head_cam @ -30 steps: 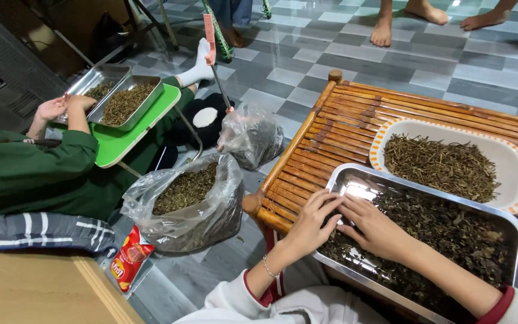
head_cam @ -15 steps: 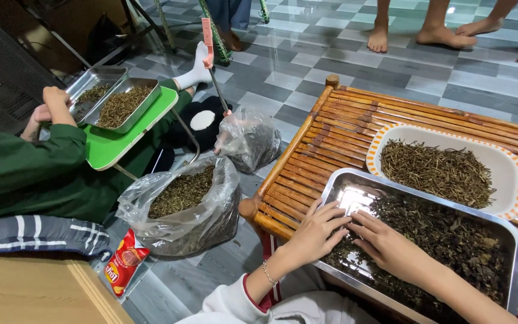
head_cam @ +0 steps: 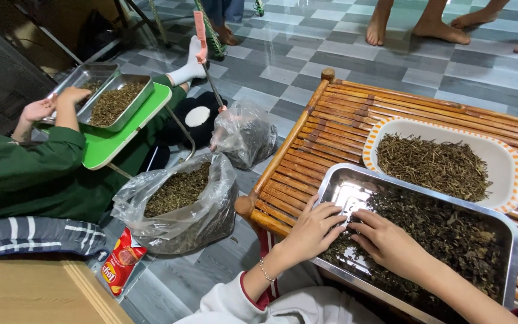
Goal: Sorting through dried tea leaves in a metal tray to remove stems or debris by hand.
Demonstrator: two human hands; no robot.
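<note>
Both hands, the left hand (head_cam: pixel 313 231) and the right hand (head_cam: pixel 385 243), are lying flat with fingers spread on dark dried leaves (head_cam: pixel 445 240) inside a rectangular steel tray (head_cam: pixel 514 252), gripping nothing, which is sitting on the slatted bamboo worktop (head_cam: pixel 325 144) beside an orange-rimmed oval dish (head_cam: pixel 511 162).

A small red and yellow snack packet (head_cam: pixel 119 262) lies flat on the tiled floor, just beside the wooden board at the lower left. Next to it stands a large clear plastic bag (head_cam: pixel 182 204), open at the top and full of dried leaves. A smaller clear plastic bag (head_cam: pixel 246 135) sits behind it, near the bamboo desk (head_cam: pixel 331 132).
</note>
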